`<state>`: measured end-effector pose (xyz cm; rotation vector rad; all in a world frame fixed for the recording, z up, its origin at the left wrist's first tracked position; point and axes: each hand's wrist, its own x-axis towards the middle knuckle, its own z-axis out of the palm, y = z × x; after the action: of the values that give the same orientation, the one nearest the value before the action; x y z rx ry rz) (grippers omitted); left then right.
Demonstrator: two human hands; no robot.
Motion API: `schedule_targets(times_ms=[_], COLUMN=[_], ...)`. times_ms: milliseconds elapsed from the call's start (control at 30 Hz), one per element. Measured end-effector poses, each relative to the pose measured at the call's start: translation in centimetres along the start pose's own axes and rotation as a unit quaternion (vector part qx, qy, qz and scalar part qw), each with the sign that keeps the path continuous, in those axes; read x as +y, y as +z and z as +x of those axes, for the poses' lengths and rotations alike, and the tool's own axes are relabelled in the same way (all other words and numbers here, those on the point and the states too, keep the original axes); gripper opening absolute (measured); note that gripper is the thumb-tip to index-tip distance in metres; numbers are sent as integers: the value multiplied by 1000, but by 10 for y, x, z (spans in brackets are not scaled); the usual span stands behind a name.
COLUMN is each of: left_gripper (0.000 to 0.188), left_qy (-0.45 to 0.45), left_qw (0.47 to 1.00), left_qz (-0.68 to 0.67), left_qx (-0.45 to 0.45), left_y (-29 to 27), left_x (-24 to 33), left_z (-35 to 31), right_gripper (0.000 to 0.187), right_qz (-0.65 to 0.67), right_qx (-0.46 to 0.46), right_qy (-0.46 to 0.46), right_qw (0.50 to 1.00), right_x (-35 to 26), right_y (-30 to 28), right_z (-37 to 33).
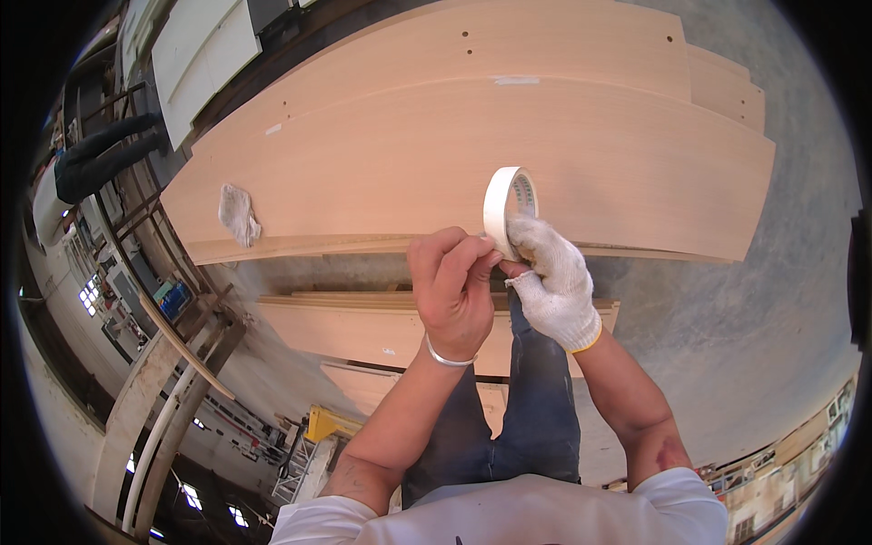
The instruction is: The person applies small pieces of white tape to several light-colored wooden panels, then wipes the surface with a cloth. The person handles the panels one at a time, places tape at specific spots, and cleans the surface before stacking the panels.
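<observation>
Roll of white tape (496, 204), one in number, held in the air above the near edge of a pale wood-faced panel (363, 173). The ring stood on edge, its longer visible axis running from twelve to six o'clock and its opening turned toward three. From the right hand (552, 286) the roll lay at eleven o'clock; from the left hand (454, 291), at one. Neither hand was clearly the nearer, since both touched it. The right hand, in a white knit glove, grasped the ring at its lower part, fingers at the opening. The left hand, bare, pinched with its fingertips at the ring's lower edge; whether a loose tape end lay between them could not be told. One silver-coloured bracelet (451, 361) circled the left wrist.

Further out, counted from the roll: one crumpled whitish cloth (238, 215), possibly a second glove, lay on the panel at nine o'clock. Two white strips marked the upper panels, one (516, 80) at twelve and one (273, 129) at ten. A lower stack of panels (336, 327), its sheets too overlapped to count, lay at seven. One other person (95, 159), in dark trousers, appeared beyond the cloth, between nine and ten.
</observation>
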<state>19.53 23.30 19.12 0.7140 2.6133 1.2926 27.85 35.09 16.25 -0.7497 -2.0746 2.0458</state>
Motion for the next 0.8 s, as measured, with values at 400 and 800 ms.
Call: schedule_targets(times_ms=[400,800], left_gripper=[22,18], left_qy=[14,29], left_qw=[999,994], left_qz=[-35,-65], left_qx=[-18,-78], left_y=[-8,4], left_x=[-18,-52], left_z=[19,32], right_gripper=[45,42], right_qz=[70,-5], right_qx=[5,19], right_qy=[69,53], right_qw=[995,998], right_x=[-3,16], right_y=[13,14], right_z=[12,14])
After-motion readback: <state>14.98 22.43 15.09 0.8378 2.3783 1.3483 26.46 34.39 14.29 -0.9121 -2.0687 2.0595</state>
